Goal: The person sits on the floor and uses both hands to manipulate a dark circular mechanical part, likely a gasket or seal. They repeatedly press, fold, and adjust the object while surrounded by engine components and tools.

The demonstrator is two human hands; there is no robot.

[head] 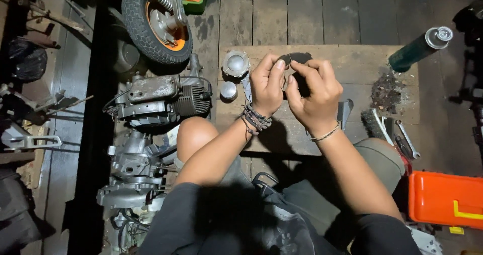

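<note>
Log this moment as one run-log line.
left hand: pinching thin dark ring | right hand: pinching same ring | below: wooden board | near: two metal pistons, green spray can

A worn, matt grey wooden board [352,64] lies on rough dark plank flooring [302,13], bearing two smooth, shiny round metal pistons [235,64] at centre, while dull cast-metal engine parts [161,96] sit left, a glossy orange plastic toolbox [445,197] lower right, and a knobbly black rubber tyre [141,31] upper left.
</note>
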